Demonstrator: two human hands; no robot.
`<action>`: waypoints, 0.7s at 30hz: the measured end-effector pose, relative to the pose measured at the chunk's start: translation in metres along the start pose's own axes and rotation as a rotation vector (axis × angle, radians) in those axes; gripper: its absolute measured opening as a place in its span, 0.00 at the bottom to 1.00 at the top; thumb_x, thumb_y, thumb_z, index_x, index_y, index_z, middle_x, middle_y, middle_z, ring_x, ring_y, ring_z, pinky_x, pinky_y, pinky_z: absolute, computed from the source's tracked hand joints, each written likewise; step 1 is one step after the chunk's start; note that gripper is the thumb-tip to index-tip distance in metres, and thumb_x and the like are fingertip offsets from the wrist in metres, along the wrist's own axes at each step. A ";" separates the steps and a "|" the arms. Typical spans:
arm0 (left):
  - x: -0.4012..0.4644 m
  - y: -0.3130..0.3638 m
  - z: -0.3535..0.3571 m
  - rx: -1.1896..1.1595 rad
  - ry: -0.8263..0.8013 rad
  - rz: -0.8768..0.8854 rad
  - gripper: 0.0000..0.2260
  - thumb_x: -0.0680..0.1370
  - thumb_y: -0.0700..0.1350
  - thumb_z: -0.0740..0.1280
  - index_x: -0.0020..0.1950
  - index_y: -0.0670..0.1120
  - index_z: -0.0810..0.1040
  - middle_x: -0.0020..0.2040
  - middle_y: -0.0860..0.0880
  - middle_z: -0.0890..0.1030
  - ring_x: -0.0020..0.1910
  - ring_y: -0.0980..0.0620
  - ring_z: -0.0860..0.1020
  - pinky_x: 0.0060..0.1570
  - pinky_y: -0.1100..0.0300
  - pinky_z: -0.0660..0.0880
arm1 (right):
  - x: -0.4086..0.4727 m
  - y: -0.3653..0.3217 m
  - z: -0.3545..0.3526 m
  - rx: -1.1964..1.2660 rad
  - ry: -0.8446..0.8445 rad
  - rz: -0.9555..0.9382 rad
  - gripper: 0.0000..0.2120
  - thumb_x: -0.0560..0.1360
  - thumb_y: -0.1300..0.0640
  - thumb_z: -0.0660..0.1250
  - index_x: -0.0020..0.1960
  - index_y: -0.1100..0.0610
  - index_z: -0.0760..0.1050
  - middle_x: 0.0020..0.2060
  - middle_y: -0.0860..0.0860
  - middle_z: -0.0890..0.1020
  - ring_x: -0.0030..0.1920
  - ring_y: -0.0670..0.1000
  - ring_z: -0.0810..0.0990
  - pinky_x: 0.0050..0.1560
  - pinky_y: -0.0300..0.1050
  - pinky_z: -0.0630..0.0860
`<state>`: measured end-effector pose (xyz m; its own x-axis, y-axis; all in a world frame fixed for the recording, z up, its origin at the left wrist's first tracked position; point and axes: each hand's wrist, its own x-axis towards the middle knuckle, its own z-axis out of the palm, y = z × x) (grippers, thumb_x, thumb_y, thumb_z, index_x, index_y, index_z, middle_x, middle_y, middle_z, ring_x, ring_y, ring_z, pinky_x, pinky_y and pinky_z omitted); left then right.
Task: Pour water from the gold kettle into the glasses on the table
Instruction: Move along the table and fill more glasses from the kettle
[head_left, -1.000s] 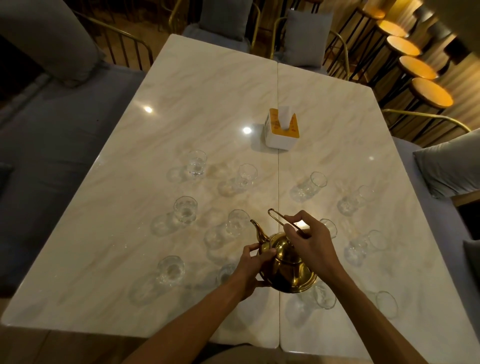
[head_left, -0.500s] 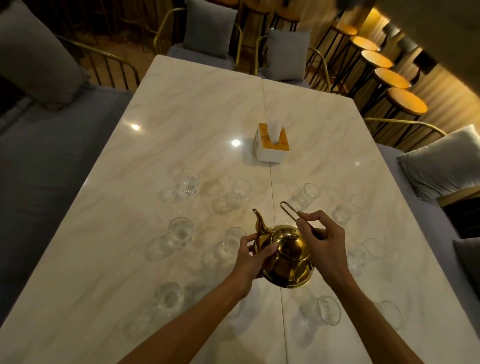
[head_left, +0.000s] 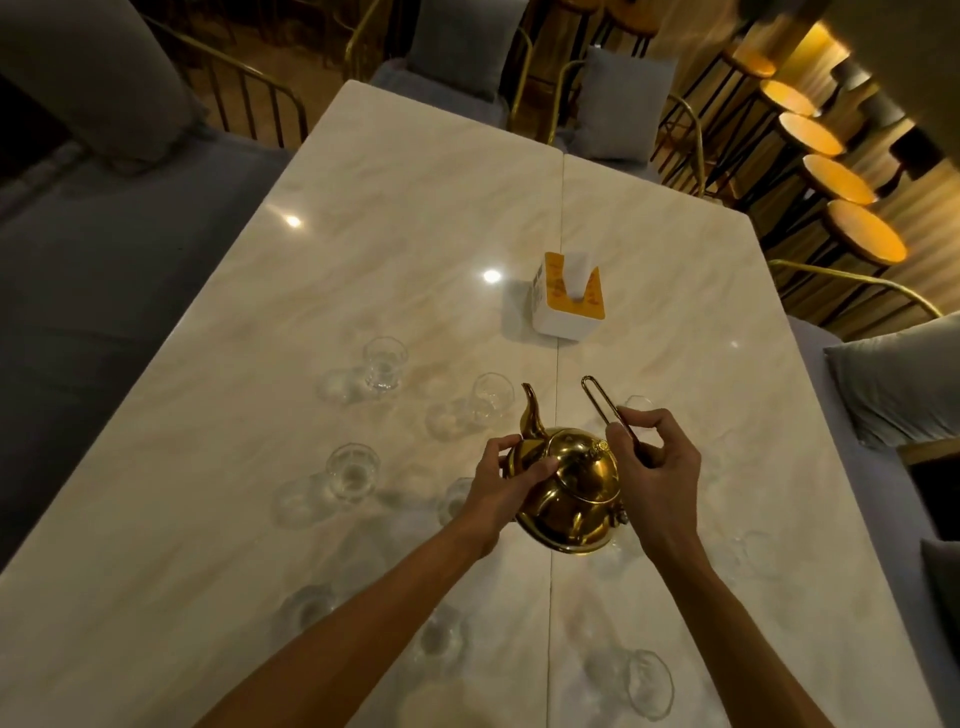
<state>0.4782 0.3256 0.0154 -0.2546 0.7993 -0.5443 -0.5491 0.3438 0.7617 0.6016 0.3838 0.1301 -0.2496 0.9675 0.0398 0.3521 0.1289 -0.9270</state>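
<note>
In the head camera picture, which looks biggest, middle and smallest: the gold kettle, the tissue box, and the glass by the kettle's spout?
1. gold kettle, though it is held up nearer the camera
2. tissue box
3. glass by the spout

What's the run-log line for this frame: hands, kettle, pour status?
left hand: steadies gold kettle body | right hand: pinches handle | kettle: held above table | spout: near glass | pour: none visible
</note>
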 end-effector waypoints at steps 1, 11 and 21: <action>0.003 0.001 0.002 -0.015 0.001 -0.007 0.31 0.70 0.54 0.77 0.69 0.55 0.68 0.60 0.51 0.75 0.58 0.49 0.79 0.54 0.49 0.81 | 0.005 0.000 -0.001 -0.002 -0.014 0.006 0.05 0.79 0.61 0.68 0.54 0.58 0.75 0.30 0.52 0.81 0.29 0.46 0.80 0.35 0.41 0.78; 0.024 -0.001 0.023 -0.109 0.030 -0.088 0.29 0.72 0.56 0.75 0.70 0.55 0.67 0.66 0.46 0.76 0.52 0.52 0.78 0.39 0.57 0.77 | 0.053 0.002 0.000 -0.164 -0.141 0.032 0.07 0.79 0.56 0.69 0.56 0.54 0.74 0.50 0.51 0.85 0.41 0.48 0.84 0.39 0.35 0.76; 0.038 -0.007 0.030 -0.140 -0.003 -0.099 0.27 0.76 0.57 0.70 0.71 0.53 0.65 0.67 0.45 0.75 0.51 0.54 0.78 0.40 0.56 0.77 | 0.077 0.005 0.003 -0.216 -0.252 0.006 0.05 0.80 0.56 0.68 0.55 0.55 0.75 0.28 0.52 0.78 0.21 0.41 0.69 0.26 0.31 0.67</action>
<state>0.4964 0.3686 -0.0003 -0.1913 0.7666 -0.6129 -0.6769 0.3491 0.6480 0.5810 0.4587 0.1269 -0.4531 0.8875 -0.0839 0.5304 0.1927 -0.8256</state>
